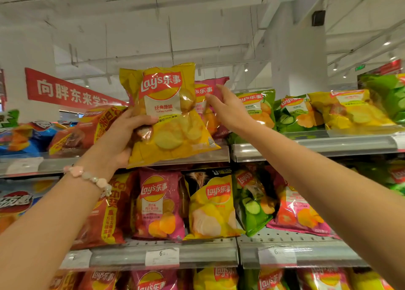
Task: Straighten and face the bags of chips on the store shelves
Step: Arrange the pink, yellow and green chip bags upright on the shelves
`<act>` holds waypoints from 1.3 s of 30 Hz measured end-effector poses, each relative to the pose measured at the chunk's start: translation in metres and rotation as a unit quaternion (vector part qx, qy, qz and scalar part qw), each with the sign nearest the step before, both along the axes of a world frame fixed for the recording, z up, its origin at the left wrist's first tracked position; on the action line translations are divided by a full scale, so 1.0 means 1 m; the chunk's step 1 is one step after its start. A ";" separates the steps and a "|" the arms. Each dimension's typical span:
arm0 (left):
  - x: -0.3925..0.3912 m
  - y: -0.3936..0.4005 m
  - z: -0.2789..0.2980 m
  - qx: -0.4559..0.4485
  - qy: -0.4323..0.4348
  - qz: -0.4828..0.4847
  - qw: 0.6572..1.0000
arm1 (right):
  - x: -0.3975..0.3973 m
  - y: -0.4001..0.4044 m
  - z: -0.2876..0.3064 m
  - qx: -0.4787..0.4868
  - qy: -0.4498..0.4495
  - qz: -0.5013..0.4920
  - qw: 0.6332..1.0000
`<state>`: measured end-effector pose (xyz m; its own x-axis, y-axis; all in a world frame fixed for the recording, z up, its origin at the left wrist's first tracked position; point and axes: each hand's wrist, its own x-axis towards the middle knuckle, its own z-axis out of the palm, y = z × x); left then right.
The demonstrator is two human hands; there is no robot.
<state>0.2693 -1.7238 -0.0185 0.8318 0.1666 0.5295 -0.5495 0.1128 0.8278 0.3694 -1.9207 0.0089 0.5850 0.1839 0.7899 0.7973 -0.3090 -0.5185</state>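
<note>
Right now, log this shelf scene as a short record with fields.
left hand: grips yellow Lay's bag, lifted in front of top shelf
right hand: open, reaching to pink bag on top shelf
bag facing: yellow bag upright, logo forward
right of pink bag: green bags, leaning
left wrist: bead bracelet

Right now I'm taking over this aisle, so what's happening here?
A person is facing chips on the top shelf. The left hand grips a yellow Lay's classic bag, held upright at the shelf edge. The right hand, open, reaches to the pink Lay's bag behind it. Farther right, bags lie flat.
</note>
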 end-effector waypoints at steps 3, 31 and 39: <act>0.012 -0.023 0.003 -0.004 -0.006 0.007 1.000 | -0.015 -0.017 -0.003 0.034 0.040 0.072 0.996; 0.111 -0.336 0.020 0.006 0.036 -0.168 0.985 | 0.017 -0.348 0.000 0.129 0.092 0.088 0.983; 0.143 -0.446 0.001 0.087 0.024 -0.078 0.993 | 0.031 -0.465 0.022 0.145 0.090 0.041 0.984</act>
